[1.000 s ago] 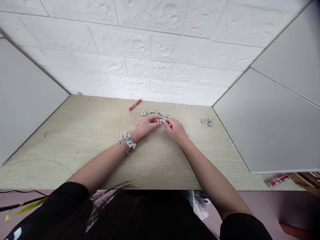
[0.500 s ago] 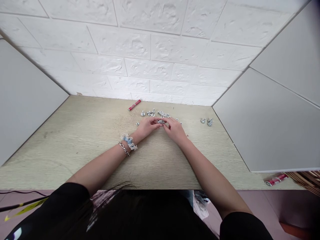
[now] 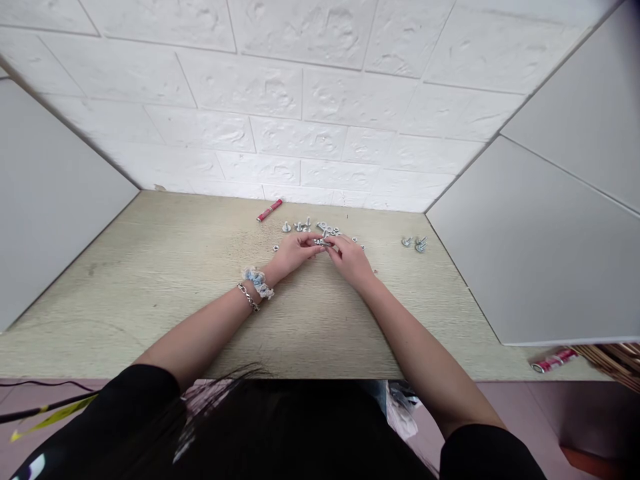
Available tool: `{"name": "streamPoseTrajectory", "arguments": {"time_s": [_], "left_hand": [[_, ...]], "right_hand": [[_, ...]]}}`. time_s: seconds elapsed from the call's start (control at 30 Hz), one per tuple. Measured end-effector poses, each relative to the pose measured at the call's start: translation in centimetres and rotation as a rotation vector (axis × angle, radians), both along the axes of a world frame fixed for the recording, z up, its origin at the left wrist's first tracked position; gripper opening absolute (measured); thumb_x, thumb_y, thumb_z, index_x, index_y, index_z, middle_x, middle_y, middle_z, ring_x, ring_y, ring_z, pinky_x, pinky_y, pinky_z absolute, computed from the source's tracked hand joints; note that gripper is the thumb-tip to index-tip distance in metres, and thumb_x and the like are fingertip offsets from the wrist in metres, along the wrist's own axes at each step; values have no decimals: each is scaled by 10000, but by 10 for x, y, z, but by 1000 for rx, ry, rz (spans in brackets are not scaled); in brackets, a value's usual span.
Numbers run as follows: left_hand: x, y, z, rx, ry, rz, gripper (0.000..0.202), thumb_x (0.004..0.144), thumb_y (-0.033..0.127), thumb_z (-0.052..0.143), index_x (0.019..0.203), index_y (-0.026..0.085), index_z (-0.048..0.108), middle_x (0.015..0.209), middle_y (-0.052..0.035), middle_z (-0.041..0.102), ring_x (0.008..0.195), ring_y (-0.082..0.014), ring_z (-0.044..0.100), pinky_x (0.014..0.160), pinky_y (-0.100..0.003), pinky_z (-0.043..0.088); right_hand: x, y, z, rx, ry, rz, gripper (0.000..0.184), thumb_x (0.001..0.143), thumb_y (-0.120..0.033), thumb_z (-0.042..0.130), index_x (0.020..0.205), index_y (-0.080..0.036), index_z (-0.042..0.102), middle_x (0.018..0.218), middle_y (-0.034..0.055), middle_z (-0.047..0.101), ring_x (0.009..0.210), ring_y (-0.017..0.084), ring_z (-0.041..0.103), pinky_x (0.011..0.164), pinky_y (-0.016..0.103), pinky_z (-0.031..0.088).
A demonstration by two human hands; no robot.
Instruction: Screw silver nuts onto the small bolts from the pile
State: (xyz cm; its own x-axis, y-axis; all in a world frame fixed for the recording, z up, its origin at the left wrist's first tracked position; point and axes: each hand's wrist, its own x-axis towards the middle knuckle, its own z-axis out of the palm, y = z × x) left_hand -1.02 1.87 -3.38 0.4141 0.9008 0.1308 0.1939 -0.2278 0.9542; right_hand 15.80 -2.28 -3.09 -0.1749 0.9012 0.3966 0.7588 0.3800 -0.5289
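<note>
Hands, left (image 3: 294, 253) and right (image 3: 350, 259), pinch one bolt (image 3: 323, 242); two red tubes (image 3: 269, 210).

Pale wood-grain table (image 3: 150, 293), set against a white brick wall. On it: one red tube (image 3: 269, 210) near the back edge; a loose scatter of small metal bolts and nuts (image 3: 305, 227) mid-table; a smaller cluster of bolts (image 3: 416, 243) well apart at right.

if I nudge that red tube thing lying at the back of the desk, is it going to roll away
Probably yes. The slim red cylindrical tube lies flat on its side on the smooth pale wooden desk, so a sideways push would likely set it rolling. Pushed along its length it should slide instead. It looks small and thin, so it is probably light. The white brick wall close behind would likely stop it.
</note>
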Motion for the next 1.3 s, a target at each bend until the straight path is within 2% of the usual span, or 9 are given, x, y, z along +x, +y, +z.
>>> {"name": "streamPoseTrajectory", "arguments": {"time_s": [0.27,0.47,0.67,0.8,0.97,1.03,1.13,1.23,1.3], "left_hand": [[-1,0,2,-77,-114,-41,375,704,369,719,998,136,695,768,-36,664,618,-95,554,620,-232,474],[0,-1,4,-131,-198,-66,410,661,383,755,971,121,695,846,-55,677,668,-97,553,628,-233,483],[0,-1,6,-151,-195,-55,477,624,447,772,957,115,689,795,-41,662,629,-85,531,617,-233,474],[0,-1,6,-148,-197,-70,494,615,465,772,950,114,681,785,-36,655,610,-78,524,607,-231,466],[1,-2,4,-168,-175,-47,496,594,453,785,938,115,666,739,-19,638,590,-82,535,588,-233,459],[1,-2,3,-181,-162,-39,499,584,453,790,924,111,661,724,-15,631,577,-81,536,581,-234,456],[1,-2,2,-193,-169,-24,514,576,455,795,931,110,658,702,-7,621,570,-79,535,580,-231,449],[1,-1,3,-182,-199,-31,509,587,457,792,942,116,665,721,-8,625,581,-76,532,582,-224,444],[2,-1,3,-173,-220,-48,489,602,452,786,942,120,669,751,-14,634,592,-74,529,585,-221,441]], "right_hand": [[2,4,-2,-1,90,20,219,860,-203,514,1032,-193,650,959,70,658,810,172,601,739,302,478],[0,4,2,-126,263,-34,235,803,-202,541,1010,-188,653,956,61,671,717,163,586,631,287,466],[1,5,-1,-130,292,-52,230,814,-266,536,979,-181,672,950,63,690,747,170,594,737,316,462],[3,5,-3,-125,308,-29,259,842,-327,498,980,-186,667,898,50,692,760,174,595,736,299,445],[3,2,1,-162,263,-69,375,890,-448,415,697,-193,611,639,15,611,635,156,549,635,265,394],[3,1,2,-194,260,-104,441,900,-490,377,648,-191,581,596,16,586,606,154,538,614,265,379],[3,0,3,-217,289,-133,433,912,-477,336,758,-187,618,619,19,594,621,159,550,620,268,386],[3,0,2,-191,290,-111,292,876,-349,398,975,-198,627,710,7,622,576,138,519,609,263,394],[3,0,2,-155,266,-75,281,827,-274,448,1044,-203,611,796,9,642,547,121,493,608,262,401]]}}
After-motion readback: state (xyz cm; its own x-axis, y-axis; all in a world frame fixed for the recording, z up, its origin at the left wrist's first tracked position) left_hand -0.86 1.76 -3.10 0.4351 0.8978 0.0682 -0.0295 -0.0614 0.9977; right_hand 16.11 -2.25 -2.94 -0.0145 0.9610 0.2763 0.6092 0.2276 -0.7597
